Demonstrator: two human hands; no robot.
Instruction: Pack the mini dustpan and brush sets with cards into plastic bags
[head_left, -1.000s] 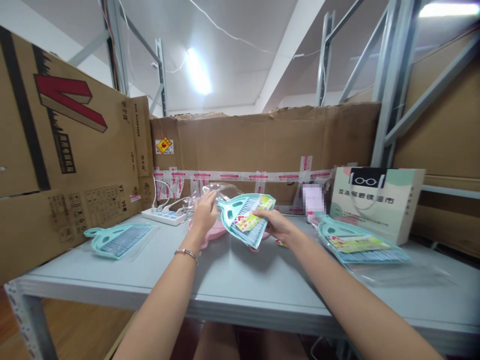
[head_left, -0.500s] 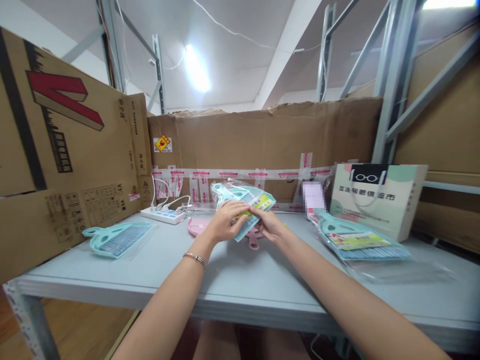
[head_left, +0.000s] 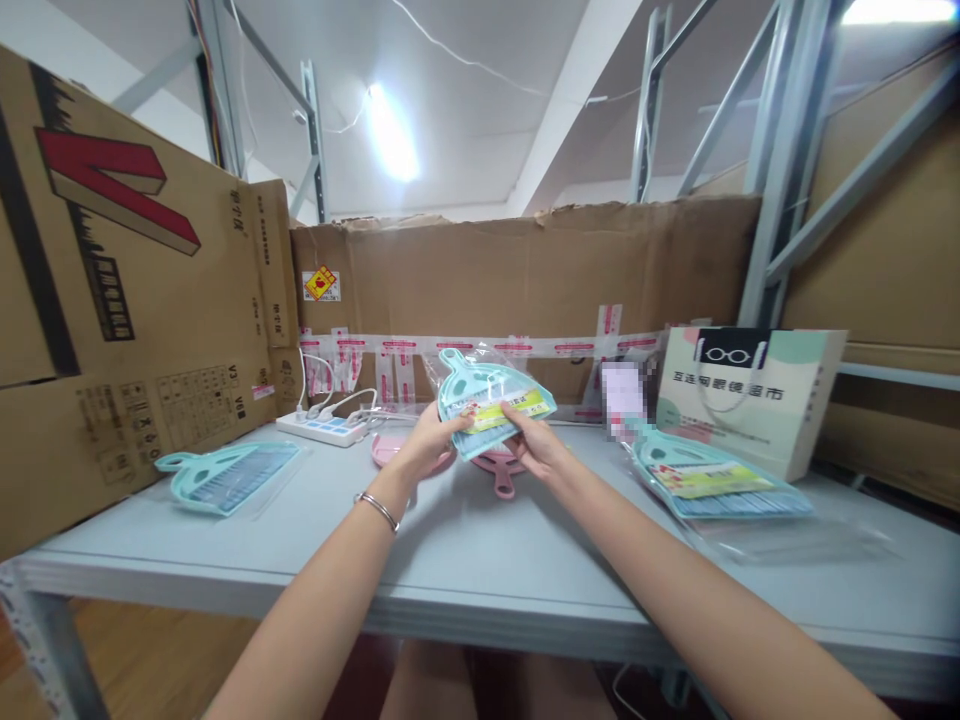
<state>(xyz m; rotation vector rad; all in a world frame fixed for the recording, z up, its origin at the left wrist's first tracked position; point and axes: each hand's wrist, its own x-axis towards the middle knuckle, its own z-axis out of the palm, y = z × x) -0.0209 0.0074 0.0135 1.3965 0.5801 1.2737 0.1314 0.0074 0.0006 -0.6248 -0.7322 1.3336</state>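
Between my hands, above the table, is a light-green dustpan and brush set (head_left: 487, 385) in a clear bag with a yellow-green label. My left hand (head_left: 435, 438) grips its left edge, thumb on the front. Near the lower right edge, my right hand (head_left: 534, 440) pinches it with the thumb over the label. Behind and below lie pink dustpans (head_left: 504, 482), partly hidden by my hands and the held set. Another light-green dustpan and brush set (head_left: 232, 478) rests at the left of the table, and a bagged, labelled set (head_left: 720, 478) lies at the right.
A white power strip (head_left: 322, 428) with plugged cables sits at the back left of the grey table (head_left: 300, 555). Cardboard boxes (head_left: 480, 275) stand behind and to the left. A paper bag (head_left: 750, 390) with a glasses print stands at the back right, beside a blurred pale object (head_left: 625, 392).
My left hand has shifted from across the front of the set to its left edge, uncovering more of the label and brush. The set has risen slightly; my right hand keeps its hold.
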